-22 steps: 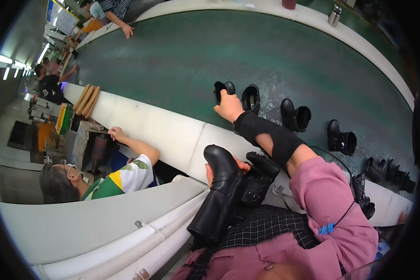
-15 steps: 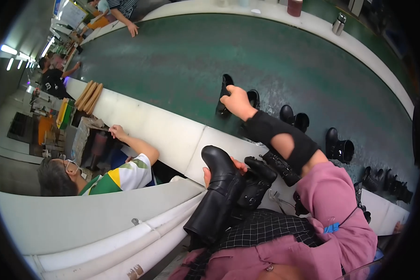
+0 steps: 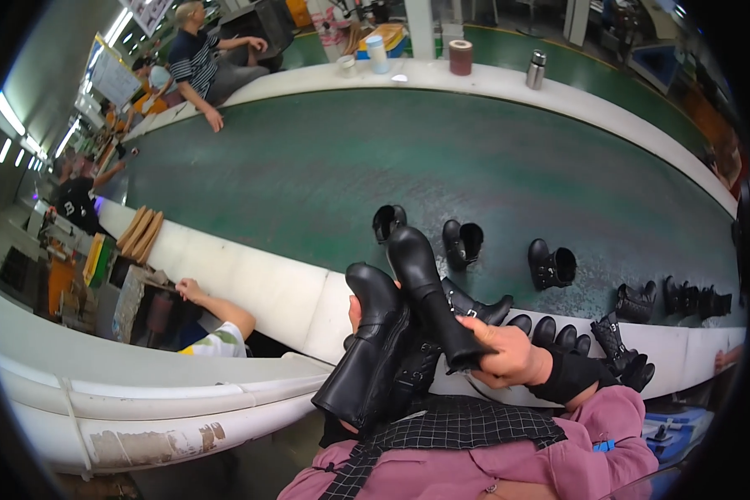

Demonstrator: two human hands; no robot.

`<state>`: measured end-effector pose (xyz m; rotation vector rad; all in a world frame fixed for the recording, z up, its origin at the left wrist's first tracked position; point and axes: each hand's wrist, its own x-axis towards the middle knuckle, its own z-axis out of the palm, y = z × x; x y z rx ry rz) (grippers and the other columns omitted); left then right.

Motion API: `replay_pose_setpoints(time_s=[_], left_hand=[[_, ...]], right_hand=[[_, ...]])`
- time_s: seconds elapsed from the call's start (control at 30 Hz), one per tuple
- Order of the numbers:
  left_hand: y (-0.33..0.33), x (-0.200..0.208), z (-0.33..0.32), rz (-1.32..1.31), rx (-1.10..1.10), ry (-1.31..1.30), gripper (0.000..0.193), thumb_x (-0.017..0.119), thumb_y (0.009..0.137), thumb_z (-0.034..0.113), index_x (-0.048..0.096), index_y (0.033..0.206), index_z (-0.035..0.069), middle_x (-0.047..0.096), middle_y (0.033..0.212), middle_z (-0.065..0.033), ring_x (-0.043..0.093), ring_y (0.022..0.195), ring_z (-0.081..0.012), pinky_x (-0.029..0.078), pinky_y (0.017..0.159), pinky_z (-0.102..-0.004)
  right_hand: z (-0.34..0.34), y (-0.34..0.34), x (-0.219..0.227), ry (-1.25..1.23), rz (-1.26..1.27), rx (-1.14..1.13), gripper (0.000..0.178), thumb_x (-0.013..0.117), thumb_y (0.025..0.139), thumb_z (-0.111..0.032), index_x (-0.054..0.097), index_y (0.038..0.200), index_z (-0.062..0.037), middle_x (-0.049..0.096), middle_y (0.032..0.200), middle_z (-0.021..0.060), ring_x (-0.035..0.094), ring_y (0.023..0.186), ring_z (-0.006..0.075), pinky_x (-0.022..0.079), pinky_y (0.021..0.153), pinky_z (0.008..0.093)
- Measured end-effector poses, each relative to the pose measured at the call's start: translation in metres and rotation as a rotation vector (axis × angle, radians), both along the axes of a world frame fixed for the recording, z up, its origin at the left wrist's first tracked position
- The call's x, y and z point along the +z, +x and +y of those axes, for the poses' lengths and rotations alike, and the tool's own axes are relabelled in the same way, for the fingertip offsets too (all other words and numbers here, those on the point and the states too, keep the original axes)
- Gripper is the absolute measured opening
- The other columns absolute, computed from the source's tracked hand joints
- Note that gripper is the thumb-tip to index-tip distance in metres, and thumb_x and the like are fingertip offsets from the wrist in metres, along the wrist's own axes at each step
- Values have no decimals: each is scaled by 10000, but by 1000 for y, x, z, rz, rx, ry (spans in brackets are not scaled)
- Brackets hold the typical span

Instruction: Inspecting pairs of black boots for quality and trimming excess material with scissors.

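A tall black boot leans toe up in front of me, with a strap across its ankle. My left hand grips it from behind; only some fingertips show past its left side. My right hand is closed round the shaft top of a second black boot, held tilted, with its toe up and pointing away beside the first. Behind these two, a buckled black boot is partly hidden, and I cannot tell what supports it.
A wide green belt carries several black boots, such as this buckled boot. More boots crowd the white ledge on my right. A co-worker's arm rests near at left. Across the belt stand a metal flask and a red-brown cylinder.
My right hand has come back from the belt with the second boot and now holds it beside the first. The view has turned, showing more of the far side.
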<state>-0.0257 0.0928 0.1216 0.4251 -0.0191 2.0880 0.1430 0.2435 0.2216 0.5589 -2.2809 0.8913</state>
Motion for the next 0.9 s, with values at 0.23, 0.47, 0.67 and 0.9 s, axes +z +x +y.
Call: replay_pose_setpoints(time_s=[0.23,0.47,0.67,0.9], left_hand=[[42,21,24,23,-126,-193,787,423,895,655,438,1338,4,497,1316,-170,472,1234,-280,373,1060,-408],[67,31,20,-18,-243,-293,719,437,916,607,478,1297,-2,548,1247,-168,524,1174,-286,415,1026,-395],[72,40,19,-144,-313,-292,662,449,934,565,513,1263,-6,593,1189,-167,567,1123,-292,451,998,-384],[58,33,29,213,154,-693,485,502,959,419,580,1159,-15,651,1084,-178,624,1048,-300,504,956,-396]], right_hand=[[23,49,33,-586,-333,648,499,710,758,-229,639,1213,-36,362,1439,302,362,1341,451,227,1124,508],[13,17,-31,-1658,-536,156,528,626,909,-285,412,1332,-53,513,1290,132,548,1148,210,416,1020,359],[29,27,-38,-2268,-834,430,364,585,946,-314,570,1130,0,657,1037,116,663,886,193,565,770,310],[32,15,-65,-2201,-618,107,332,542,970,-303,580,1160,-34,670,1076,105,668,950,230,550,836,408]])
